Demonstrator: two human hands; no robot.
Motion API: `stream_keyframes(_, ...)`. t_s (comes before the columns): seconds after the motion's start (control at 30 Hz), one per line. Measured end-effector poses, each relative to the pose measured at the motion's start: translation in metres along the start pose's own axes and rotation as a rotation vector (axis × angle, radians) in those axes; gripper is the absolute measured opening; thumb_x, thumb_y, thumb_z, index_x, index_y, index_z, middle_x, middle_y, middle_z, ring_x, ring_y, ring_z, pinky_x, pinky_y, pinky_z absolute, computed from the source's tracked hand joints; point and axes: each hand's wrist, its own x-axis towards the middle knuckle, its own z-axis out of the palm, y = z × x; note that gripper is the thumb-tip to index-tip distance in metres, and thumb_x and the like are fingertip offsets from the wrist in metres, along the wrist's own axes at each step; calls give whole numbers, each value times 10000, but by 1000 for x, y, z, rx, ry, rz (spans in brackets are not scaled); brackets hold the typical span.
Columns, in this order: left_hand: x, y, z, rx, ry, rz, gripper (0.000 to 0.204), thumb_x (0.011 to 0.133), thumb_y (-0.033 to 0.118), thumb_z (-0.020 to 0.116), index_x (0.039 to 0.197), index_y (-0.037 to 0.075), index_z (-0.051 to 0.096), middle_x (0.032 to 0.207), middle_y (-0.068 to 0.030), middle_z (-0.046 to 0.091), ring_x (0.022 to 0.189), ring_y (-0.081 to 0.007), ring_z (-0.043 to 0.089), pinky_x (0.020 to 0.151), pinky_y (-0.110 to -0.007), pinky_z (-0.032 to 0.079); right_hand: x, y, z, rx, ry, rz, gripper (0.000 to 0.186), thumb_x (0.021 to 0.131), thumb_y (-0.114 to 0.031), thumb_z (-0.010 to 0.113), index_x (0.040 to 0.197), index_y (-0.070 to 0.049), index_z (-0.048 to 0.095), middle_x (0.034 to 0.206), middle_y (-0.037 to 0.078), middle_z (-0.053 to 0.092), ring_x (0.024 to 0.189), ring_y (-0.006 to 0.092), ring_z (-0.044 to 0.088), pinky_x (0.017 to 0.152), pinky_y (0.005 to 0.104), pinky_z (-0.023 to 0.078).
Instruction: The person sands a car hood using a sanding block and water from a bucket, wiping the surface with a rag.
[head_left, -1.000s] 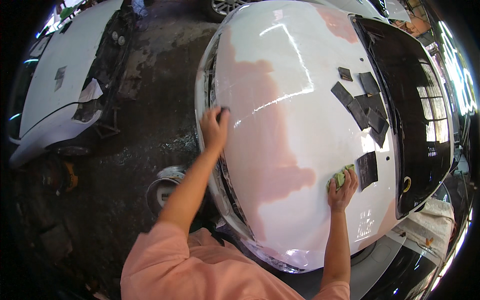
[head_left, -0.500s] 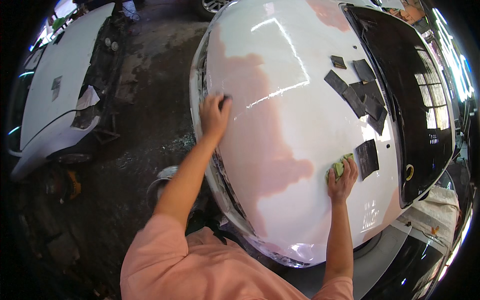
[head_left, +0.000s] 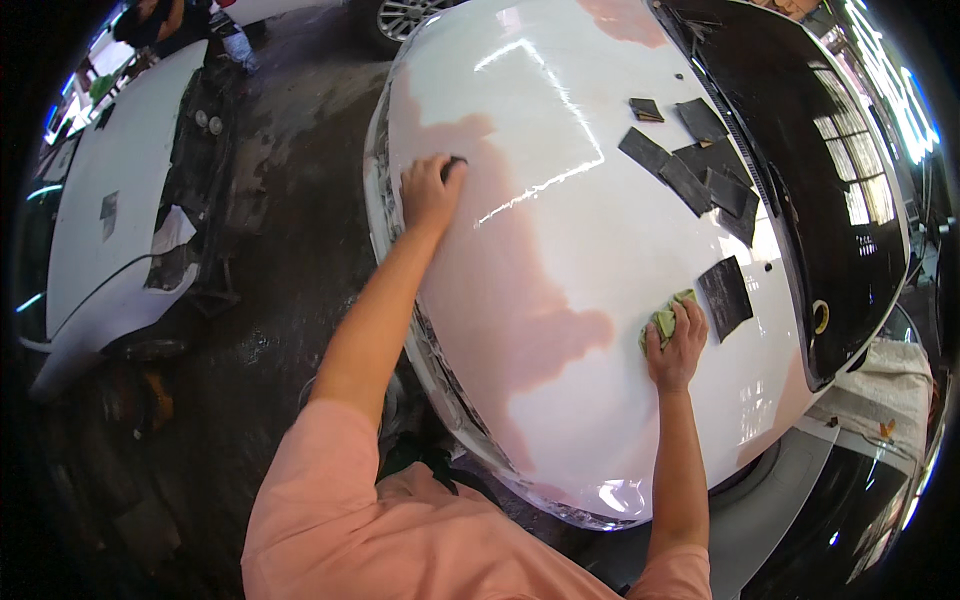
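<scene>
A white car hood (head_left: 560, 430) with pinkish filler patches spreads out before me. Near its front edge, my left hand (head_left: 430, 192) is closed around a small black sanding pad (head_left: 455, 168), pressed to a pink patch. Most of the pad is hidden under the fingers. Toward the windshield side, my right hand (head_left: 680, 345) grips a crumpled green cloth (head_left: 663, 322) against the white paint. Just right of that hand lies a dark sheet of sandpaper (head_left: 727, 298). Several more dark sandpaper pieces (head_left: 685, 185) lie scattered and overlapping farther up the hood.
The black windshield (head_left: 840, 190) borders the hood on the right, with a yellow tape roll (head_left: 821, 317) at its lower corner. A white car part (head_left: 120, 200) stands at left. At the far upper left is another person (head_left: 165, 25). A grey panel (head_left: 770, 500) sits at lower right.
My left hand has slid slightly up the hood, away from me, with the black pad. My right hand stays on the cloth. The view has shifted a little, and another person now shows at upper left.
</scene>
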Motion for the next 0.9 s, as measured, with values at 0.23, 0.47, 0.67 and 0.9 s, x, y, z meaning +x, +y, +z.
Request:
stream_keyframes(0.23, -179, 58, 2, -57, -37, 172, 392, 972, 364, 723, 1264, 103, 704, 1264, -156, 659, 1160, -410, 585, 1040, -525, 450, -16, 23, -18, -55, 5, 51, 547, 870, -297, 783, 1333, -73, 595, 1443, 166, 553, 1389, 421, 483, 1164, 561, 380)
stream_keyframes(0.47, 8, 34, 8, 65, -72, -7, 403, 1002, 412, 664, 1261, 107, 711, 1280, -155, 668, 1173, -411, 585, 1038, -507, 455, -1, -4, -6, 22, 8, 56, 548, 865, -298, 790, 1335, -83, 609, 1449, 161, 557, 1394, 412, 487, 1166, 551, 380)
stream_keyframes(0.67, -103, 72, 25, -8, -132, 161, 395, 999, 392, 680, 1280, 116, 709, 1326, -151, 644, 1219, -422, 555, 1048, -547, 444, -15, 14, -17, -17, -20, 111, 562, 849, -301, 802, 1332, -85, 612, 1455, 152, 555, 1405, 403, 477, 1170, 544, 376)
stream_keyframes(0.9, -38, 88, 37, 4, -191, 262, 378, 1004, 388, 672, 1260, 113, 706, 1315, -160, 641, 1209, -424, 555, 1018, -566, 459, -3, 7, -19, 3, -13, 132, 539, 841, -310, 803, 1303, -90, 632, 1454, 136, 559, 1414, 387, 469, 1169, 536, 378)
